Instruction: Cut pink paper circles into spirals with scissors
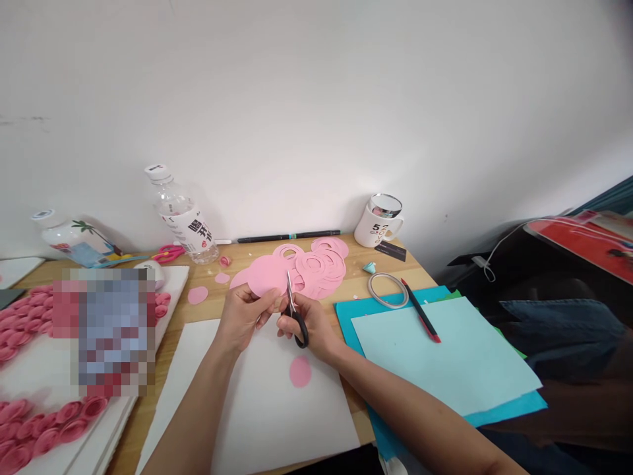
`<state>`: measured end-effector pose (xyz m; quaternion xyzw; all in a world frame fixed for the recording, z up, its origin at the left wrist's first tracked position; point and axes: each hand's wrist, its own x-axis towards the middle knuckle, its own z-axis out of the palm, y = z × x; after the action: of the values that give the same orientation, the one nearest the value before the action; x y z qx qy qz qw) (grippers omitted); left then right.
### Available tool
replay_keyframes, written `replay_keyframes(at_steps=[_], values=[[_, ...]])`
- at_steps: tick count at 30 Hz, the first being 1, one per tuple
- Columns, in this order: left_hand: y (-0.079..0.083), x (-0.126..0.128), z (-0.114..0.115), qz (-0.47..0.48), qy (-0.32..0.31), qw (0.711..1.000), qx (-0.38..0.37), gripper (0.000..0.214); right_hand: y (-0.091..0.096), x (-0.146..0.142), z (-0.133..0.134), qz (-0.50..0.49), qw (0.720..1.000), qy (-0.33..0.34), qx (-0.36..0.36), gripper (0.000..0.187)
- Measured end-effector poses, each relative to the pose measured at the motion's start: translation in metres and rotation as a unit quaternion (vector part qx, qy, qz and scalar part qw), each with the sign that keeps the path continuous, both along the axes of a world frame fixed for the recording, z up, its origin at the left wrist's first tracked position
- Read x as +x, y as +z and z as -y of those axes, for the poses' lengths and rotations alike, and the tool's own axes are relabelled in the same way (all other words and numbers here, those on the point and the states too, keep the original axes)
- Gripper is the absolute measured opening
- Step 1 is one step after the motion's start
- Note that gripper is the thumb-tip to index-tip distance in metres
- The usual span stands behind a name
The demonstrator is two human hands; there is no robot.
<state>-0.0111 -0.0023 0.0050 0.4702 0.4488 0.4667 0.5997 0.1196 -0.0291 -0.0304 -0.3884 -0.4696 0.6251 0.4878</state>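
My left hand (243,318) pinches the near edge of a round pink paper disc (266,274) and holds it up above the table. My right hand (310,324) grips black-handled scissors (295,315), blades pointing up into the disc's right edge. Both hands hover over a white sheet (267,402) on which a small pink circle (299,371) lies. Behind the disc is a pile of pink paper rings (319,264).
Light blue sheets (445,359) with a red-and-black pen (420,310) and a tape ring (387,289) lie at the right. A mug (380,223), a water bottle (182,218), pink scissors (168,253) and a board of pink paper roses (30,422) also stand here.
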Motion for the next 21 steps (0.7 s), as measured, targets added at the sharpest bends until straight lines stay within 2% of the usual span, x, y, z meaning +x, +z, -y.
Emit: replay_keyframes(at_steps=[9,14,21], values=[[0.0016,0.0017,0.0010,0.033,-0.027,0.999,0.005,0.025,-0.0015,0.0004,0.0004,-0.003,1.000,0.009,0.006,0.042],[-0.0009,0.0030,0.0026,0.030,-0.054,0.998,0.001,0.034,-0.0015,-0.0022,0.0010,-0.002,1.000,0.028,0.008,0.045],[-0.0054,0.0040,0.0004,0.005,-0.014,1.000,-0.005,0.027,-0.0034,-0.0007,-0.0027,-0.012,0.999,0.023,0.043,0.044]])
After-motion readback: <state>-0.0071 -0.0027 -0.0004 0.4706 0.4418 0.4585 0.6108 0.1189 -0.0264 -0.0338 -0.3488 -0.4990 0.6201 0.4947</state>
